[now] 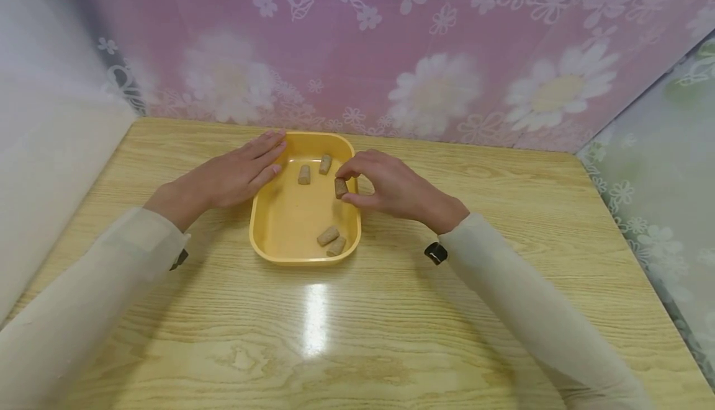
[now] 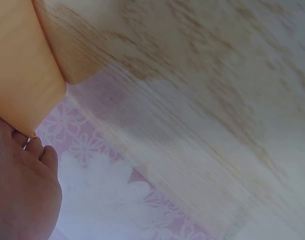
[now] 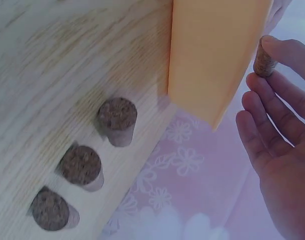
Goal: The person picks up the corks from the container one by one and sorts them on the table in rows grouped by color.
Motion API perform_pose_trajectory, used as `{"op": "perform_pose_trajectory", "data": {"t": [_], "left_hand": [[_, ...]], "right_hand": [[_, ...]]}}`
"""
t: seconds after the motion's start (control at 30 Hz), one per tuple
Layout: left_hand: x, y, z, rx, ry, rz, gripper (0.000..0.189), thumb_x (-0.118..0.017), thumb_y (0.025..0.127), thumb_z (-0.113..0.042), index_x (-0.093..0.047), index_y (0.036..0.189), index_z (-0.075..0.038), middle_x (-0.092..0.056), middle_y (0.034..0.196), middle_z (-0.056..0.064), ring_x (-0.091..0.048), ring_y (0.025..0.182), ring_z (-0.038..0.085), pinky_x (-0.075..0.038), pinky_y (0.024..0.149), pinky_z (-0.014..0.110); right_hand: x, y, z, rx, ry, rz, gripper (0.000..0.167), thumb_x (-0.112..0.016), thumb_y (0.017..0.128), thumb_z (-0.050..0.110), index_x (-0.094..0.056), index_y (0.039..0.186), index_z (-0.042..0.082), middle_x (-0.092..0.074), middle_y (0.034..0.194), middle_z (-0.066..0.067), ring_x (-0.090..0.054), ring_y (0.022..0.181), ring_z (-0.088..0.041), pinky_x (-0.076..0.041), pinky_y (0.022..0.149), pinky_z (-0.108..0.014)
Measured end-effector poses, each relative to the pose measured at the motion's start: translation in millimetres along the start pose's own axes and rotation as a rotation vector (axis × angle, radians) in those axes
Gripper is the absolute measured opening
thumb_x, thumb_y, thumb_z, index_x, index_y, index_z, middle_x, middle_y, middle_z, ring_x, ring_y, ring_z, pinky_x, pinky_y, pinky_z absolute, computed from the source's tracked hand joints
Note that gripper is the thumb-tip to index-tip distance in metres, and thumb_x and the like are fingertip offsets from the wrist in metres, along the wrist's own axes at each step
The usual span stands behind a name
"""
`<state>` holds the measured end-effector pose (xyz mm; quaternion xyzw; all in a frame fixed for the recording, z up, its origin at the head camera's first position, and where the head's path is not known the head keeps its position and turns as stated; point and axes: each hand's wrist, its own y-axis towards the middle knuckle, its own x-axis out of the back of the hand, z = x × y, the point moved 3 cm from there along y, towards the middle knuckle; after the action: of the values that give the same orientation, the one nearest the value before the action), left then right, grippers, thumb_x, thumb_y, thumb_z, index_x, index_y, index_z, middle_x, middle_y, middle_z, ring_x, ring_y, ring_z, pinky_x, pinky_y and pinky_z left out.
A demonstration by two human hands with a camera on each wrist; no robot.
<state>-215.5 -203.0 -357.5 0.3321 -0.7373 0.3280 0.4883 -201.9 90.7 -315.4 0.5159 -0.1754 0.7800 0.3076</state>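
Observation:
My right hand [image 1: 391, 187] pinches a cork [image 1: 341, 188] between thumb and fingertips, just inside the right rim of a yellow plastic tray [image 1: 279, 261]. The right wrist view also has this cork [image 3: 265, 59] at the fingertips, with the other fingers spread loosely below. On the tray's left rim rests my left hand [image 1: 237, 174], its fingers extended along the edge. Inside the tray lie two corks [image 1: 304, 175] towards the back and two more corks [image 1: 328, 236] at the front right corner. In the left wrist view, my left fingers lie against the tray wall [image 2: 22, 65].
Three corks [image 3: 80, 166] stand upright in a row on the table beside the tray in the right wrist view; my right hand and arm hide them in the head view. The wooden table [image 1: 234, 335] ends at a pink flowered backdrop [image 1: 357, 56] behind the tray.

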Motion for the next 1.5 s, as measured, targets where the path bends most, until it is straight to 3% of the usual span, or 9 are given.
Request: {"op": "perform_pose_trajectory", "data": {"t": [0.77,1.1,1.5], "left_hand": [[-0.1,0.3,0.6,0.004,-0.001,0.014,0.069,-0.021,0.12,-0.049,-0.007,0.177,-0.013,0.008,0.185,0.0,0.006,0.172,0.031,-0.01,0.138,0.061],[-0.8,1.5,0.2,-0.001,0.007,0.008,0.066,-0.025,0.121,-0.044,-0.008,0.177,-0.012,0.008,0.185,0.001,0.006,0.172,0.031,-0.01,0.138,0.06],[0.2,-0.1,0.0,0.007,-0.002,0.013,0.072,-0.017,0.119,-0.055,-0.006,0.177,-0.014,0.008,0.185,0.0,0.006,0.172,0.03,-0.01,0.139,0.06]], "right_hand": [[14,-26.7,-22,-0.093,-0.024,-0.053,0.035,-0.079,0.103,0.024,-0.073,0.134,0.009,-0.074,0.131,-0.008,-0.068,0.124,-0.028,-0.056,0.109,-0.049],[14,-36.6,-29,-0.102,-0.02,-0.066,0.034,-0.079,0.102,0.024,-0.074,0.133,0.009,-0.074,0.129,-0.007,-0.068,0.123,-0.029,-0.056,0.109,-0.049],[15,-51.6,-42,-0.151,-0.022,-0.053,0.037,-0.08,0.102,0.023,-0.072,0.136,0.01,-0.073,0.132,-0.008,-0.066,0.125,-0.029,-0.056,0.106,-0.052]]}}
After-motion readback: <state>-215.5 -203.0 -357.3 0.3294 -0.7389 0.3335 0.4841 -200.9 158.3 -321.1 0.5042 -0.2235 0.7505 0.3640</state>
